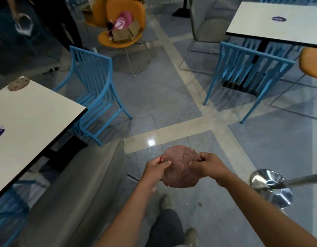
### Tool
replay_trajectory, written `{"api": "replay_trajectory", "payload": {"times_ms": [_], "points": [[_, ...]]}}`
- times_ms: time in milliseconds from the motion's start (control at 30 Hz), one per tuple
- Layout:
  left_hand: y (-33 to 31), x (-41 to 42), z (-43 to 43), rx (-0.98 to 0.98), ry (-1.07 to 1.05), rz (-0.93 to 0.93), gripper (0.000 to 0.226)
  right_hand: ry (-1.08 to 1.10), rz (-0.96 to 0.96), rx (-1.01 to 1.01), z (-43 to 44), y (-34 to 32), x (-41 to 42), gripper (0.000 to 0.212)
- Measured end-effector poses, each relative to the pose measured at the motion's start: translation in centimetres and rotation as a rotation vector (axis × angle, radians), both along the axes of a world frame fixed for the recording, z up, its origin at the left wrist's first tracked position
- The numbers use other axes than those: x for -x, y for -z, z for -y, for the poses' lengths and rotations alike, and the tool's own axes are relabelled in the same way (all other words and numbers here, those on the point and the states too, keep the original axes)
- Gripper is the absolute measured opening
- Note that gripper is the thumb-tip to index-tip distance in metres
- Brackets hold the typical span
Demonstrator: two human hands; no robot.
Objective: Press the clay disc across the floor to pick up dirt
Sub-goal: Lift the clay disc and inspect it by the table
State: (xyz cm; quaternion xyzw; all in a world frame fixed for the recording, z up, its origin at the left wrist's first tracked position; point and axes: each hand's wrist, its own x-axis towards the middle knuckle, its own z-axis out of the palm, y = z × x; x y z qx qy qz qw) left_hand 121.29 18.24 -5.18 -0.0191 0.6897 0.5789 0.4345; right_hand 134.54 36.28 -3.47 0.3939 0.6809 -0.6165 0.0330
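A flat, brownish-pink clay disc point(181, 166) with a cracked surface is held in the air above the floor, lower centre of the view. My left hand point(155, 169) pinches its left edge, thumb on top. My right hand point(206, 164) grips its right edge. The speckled blue-grey tiled floor point(172, 97) with pale beige strips lies below. My feet and one dark trouser leg show under the disc.
A white table point(29, 118) stands at the left with a second clay disc point(19, 84) on its far corner. Blue chairs point(95, 91) flank the aisle. Another white table point(278, 24) is at the back right, and a chrome stanchion base point(271, 188) at the right. A grey bench point(79, 184) runs along the lower left.
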Motion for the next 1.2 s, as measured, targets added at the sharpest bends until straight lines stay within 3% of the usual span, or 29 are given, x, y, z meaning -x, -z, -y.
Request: {"api": "replay_trajectory", "payload": {"times_ms": [733, 1200], "points": [[0.0, 28.5, -22.6, 0.035, -0.215, 0.056, 0.022, -0.085, 0.015, -0.075, -23.0, -0.9, 31.3, 0.015], [-0.8, 42.5, -35.0, 0.044, -0.464, 0.008, 0.021, -0.456, -0.001, -0.078, -39.2, -1.6, 51.5, 0.009]]}}
